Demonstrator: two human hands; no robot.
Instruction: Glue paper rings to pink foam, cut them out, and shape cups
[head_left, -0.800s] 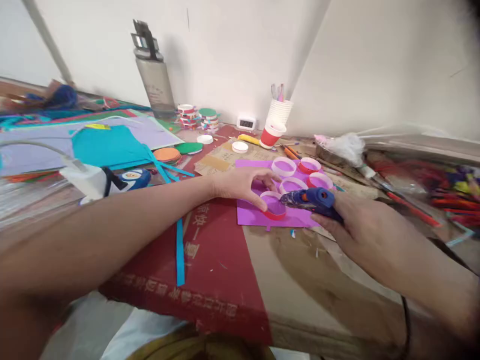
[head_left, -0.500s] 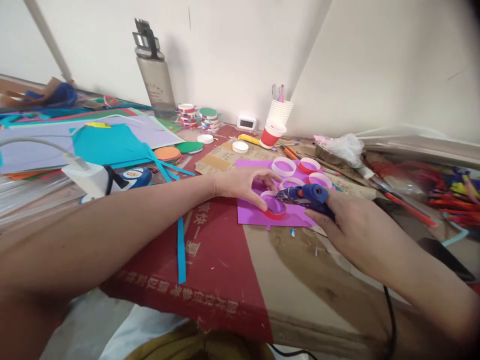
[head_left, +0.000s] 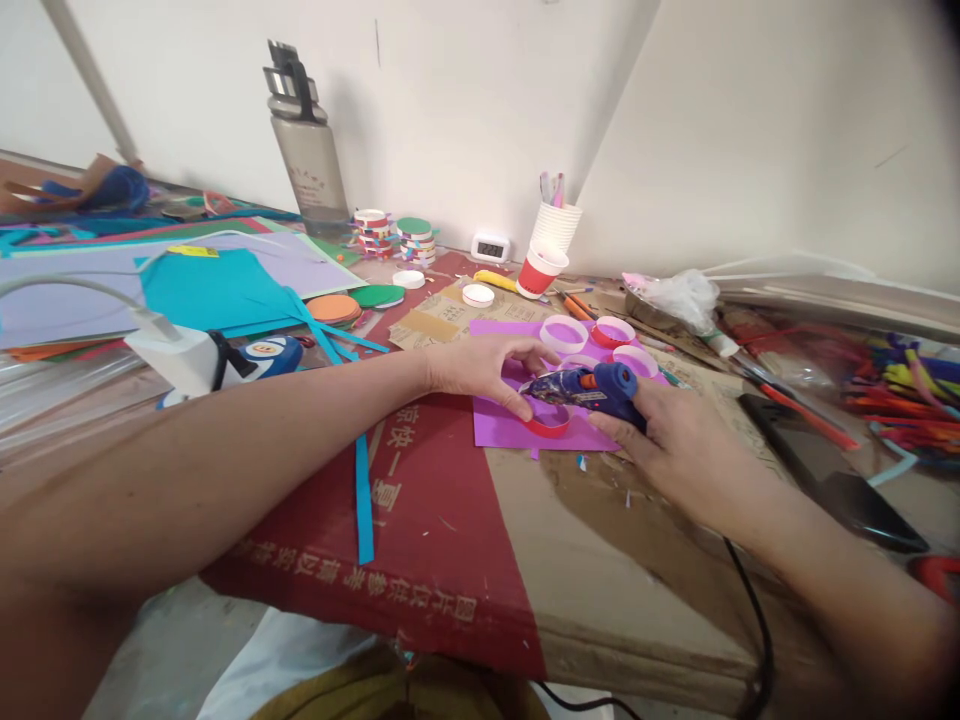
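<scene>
"Change just now?"

"Blue plastic glue gun with an orange part [head_left: 581,386] has swung leftward. Nozzle was at the right side of the near red-and-white paper ring [head_left: 550,430]; it now crosses above the ring, tip close to the thumb of the left grip [head_left: 484,370]. Contact with the rim: cannot tell. Also, a flat black phone [head_left: 847,490], right of the right grip [head_left: 671,435], shows more fully."

"State of each grip?"

"Right: wrapped round the gun's handle. Left: thumb and fingers curved apart about the ring's left side, thumb tip at the rim. Whether they pinch it, cannot tell."

"Ring's location?"

"Between the two grips, on a purple sheet [head_left: 496,432] lying on the cardboard-covered worktop [head_left: 622,590]. Similar rings, including a pale one [head_left: 564,322] and a red-sided one [head_left: 611,341], sit beyond the grips."

"Meaning for the work?"

"Judgement: attention has passed from the ring's right side to its left, beside the thumb. A hot tip there would need care; heat and glue flow not visible."
</scene>
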